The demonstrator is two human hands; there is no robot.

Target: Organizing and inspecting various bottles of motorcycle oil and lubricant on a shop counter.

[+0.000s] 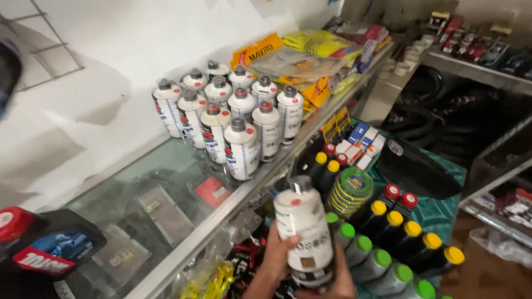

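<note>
Along the near left edge, a black bag with red and blue patches (47, 249) lies on the glass tabletop (166, 166), and flat packets show through the glass below. Farther along the tabletop stands a cluster of white bottles with grey caps (230, 113), packed close together against the white wall. Beyond them, at the far end, lies a heap of yellow and orange packets (302, 61). Near the bottom centre, one hand (277, 260) wraps the left side of a white bottle with a grey cap (303, 235), and the other hand (341, 279) closes under its base; both grips are closed on that bottle, held upright just in front of the tabletop's metal edge. Which hand is left and which right cannot be told. To the right, lower down, stand rows of dark bottles with green, yellow and red caps (399, 243), beside a roll of green and yellow coils (350, 191).
</note>
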